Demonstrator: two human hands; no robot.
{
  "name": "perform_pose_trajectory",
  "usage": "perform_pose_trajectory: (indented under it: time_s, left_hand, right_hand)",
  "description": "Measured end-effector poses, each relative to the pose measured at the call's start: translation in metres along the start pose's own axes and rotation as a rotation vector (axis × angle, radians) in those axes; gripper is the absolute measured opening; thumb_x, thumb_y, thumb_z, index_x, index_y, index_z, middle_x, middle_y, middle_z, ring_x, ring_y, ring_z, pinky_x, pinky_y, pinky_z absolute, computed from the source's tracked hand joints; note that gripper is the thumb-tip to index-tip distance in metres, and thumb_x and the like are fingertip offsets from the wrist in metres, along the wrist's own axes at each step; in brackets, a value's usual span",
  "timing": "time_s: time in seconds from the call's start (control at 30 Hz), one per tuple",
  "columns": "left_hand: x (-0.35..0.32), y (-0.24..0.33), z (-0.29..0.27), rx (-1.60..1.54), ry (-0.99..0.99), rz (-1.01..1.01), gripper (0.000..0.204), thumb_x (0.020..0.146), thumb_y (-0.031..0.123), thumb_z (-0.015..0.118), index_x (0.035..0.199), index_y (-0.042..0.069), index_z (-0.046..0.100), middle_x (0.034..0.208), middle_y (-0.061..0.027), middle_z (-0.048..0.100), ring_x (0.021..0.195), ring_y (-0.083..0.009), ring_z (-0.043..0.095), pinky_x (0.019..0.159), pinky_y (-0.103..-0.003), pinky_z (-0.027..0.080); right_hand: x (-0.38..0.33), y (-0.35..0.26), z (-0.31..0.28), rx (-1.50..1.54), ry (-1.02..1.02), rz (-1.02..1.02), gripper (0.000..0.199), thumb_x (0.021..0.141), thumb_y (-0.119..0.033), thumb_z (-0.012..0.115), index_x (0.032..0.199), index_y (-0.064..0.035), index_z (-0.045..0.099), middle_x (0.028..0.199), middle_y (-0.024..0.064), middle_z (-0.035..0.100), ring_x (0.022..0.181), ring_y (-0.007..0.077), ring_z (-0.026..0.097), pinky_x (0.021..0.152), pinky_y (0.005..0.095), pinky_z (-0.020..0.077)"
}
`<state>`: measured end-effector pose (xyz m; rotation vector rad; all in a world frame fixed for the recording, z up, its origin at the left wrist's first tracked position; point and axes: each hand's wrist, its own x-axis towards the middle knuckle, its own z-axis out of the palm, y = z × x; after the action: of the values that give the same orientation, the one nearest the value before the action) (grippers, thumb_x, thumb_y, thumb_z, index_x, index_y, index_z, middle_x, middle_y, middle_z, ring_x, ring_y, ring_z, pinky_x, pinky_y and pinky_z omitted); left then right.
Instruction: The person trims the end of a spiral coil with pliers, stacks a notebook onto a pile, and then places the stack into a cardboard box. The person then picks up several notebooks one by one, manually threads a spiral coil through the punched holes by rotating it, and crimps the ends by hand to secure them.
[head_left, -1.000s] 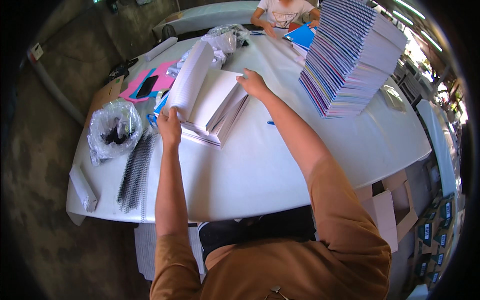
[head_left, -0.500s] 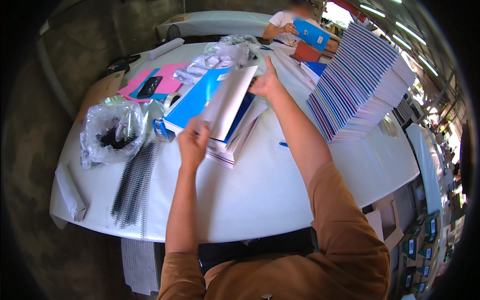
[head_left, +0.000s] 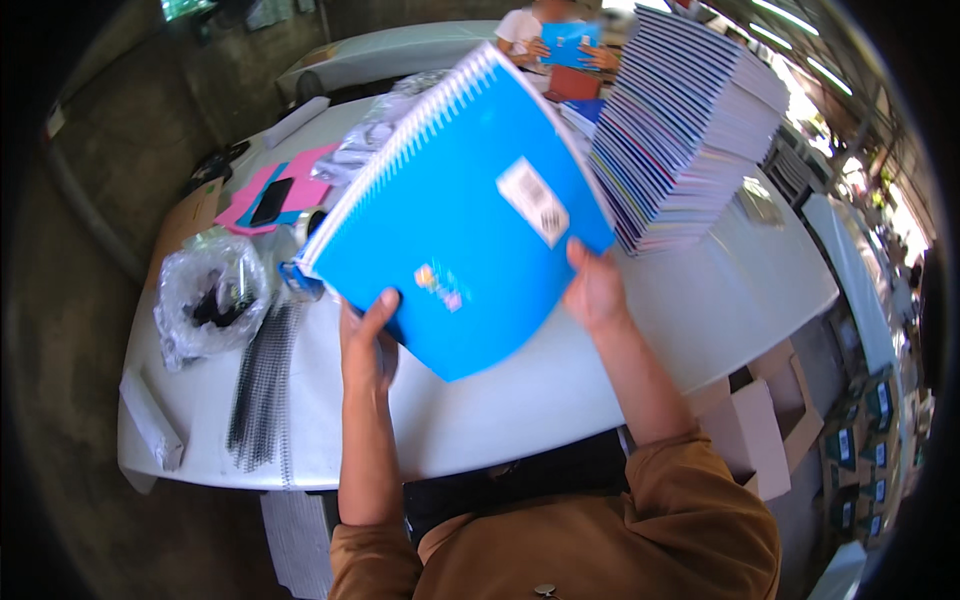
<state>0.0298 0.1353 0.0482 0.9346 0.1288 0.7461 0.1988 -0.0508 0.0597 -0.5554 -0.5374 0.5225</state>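
Note:
A spiral notebook (head_left: 450,230) with a bright blue cover is held up in front of me, tilted, its white coil edge toward the upper left. The cover bears a white label and a small coloured picture. My left hand (head_left: 367,335) grips its lower left edge, thumb on the cover. At the right edge my right hand (head_left: 597,287) pinches it near the label, thumb in front. The fingers behind the notebook are partly hidden. It covers the spot where the pile of notebooks lay.
A tall stack of notebooks (head_left: 665,130) stands at the right. On the left are a plastic bag (head_left: 210,295), black binding coils (head_left: 262,390), a paper roll (head_left: 150,420) and a phone (head_left: 271,201) on pink and blue sheets. Across the table, another person (head_left: 520,30) holds a blue notebook.
The blue notebook has been lifted off the pile and its cover now faces me. My right hand has come down from its far edge to its right side.

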Motion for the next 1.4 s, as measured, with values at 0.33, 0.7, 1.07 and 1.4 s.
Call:
perform_pose_trajectory:
  time_s: [0.33, 0.7, 1.07, 1.4]
  left_hand:
    - [-0.127, -0.035, -0.047, 0.499, 0.226, 0.156, 0.03, 0.071, 0.009, 0.075, 0.088, 0.004, 0.051, 0.09, -0.0044, 0.053, 0.082, -0.0115, 0.05, 0.074, -0.023, 0.039]
    - [-0.158, -0.032, -0.023, 0.637, -0.027, 0.353, 0.029, 0.08, 0.029, 0.067, 0.085, 0.004, 0.053, 0.078, -0.012, 0.057, 0.072, -0.0212, 0.057, 0.067, -0.031, 0.044]
    - [-0.137, 0.019, -0.015, 0.605, 0.43, 0.396, 0.041, 0.07, 0.03, 0.077, 0.087, 0.0, 0.055, 0.085, -0.0063, 0.056, 0.078, -0.0148, 0.051, 0.072, -0.028, 0.041]
    - [-0.088, -0.051, -0.023, 0.691, 0.055, 0.042, 0.04, 0.074, -0.001, 0.069, 0.109, 0.001, 0.05, 0.095, -0.0058, 0.061, 0.08, -0.0119, 0.056, 0.073, -0.024, 0.044]
  right_hand:
    - [-0.004, -0.029, -0.161, -1.286, -0.009, -0.006, 0.039, 0.084, -0.02, 0.062, 0.121, -0.0119, 0.056, 0.125, 0.0123, 0.052, 0.11, 0.0249, 0.053, 0.091, 0.0341, 0.041]
    - [0.13, 0.031, -0.006, -1.36, -0.319, -0.652, 0.02, 0.076, -0.019, 0.066, 0.093, -0.008, 0.063, 0.101, 0.0147, 0.051, 0.098, 0.0321, 0.052, 0.085, 0.039, 0.0425]
    - [0.031, -0.043, 0.004, -0.333, -1.005, 0.255, 0.104, 0.074, -0.072, 0.049, 0.139, 0.0043, 0.022, 0.137, 0.0202, 0.037, 0.126, 0.0309, 0.04, 0.101, 0.0446, 0.0343]
    - [-0.079, -0.032, -0.05, -0.687, -0.052, 0.037, 0.018, 0.075, -0.008, 0.073, 0.089, -0.0002, 0.065, 0.08, 0.0059, 0.066, 0.073, 0.0109, 0.061, 0.068, 0.0243, 0.0499]
